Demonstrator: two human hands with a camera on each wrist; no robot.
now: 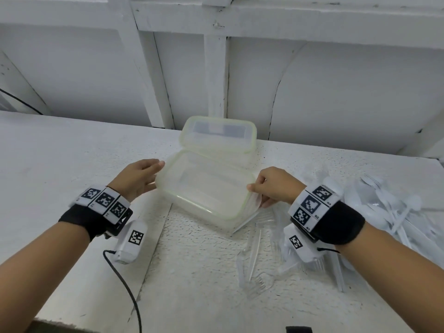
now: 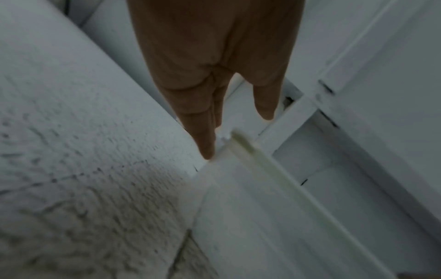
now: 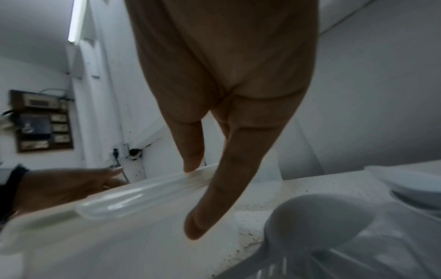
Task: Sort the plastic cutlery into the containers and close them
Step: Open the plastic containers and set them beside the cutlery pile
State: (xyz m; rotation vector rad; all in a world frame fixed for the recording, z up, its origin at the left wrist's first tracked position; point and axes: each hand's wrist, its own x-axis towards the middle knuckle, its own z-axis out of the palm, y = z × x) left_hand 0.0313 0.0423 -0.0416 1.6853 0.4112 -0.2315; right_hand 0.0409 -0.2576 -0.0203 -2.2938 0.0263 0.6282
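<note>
Fingers [image 1: 260, 181] pinch ribbed clasp [image 1: 252, 203], apparently; translucent rectangular lidded container [image 1: 204, 188].

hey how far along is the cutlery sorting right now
Done: nothing sorted; white spoons and clear forks lie loose on the table.
In hand: the left hand steadies the near container while the right hand pinches its side latch.
Left: all sorting, then closing; the far container is still lidded.

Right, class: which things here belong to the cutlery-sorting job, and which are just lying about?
Job:
near container, held by left hand and right hand
far container
white spoons
clear forks

Lying about:
black cable
wall switch panel
</note>
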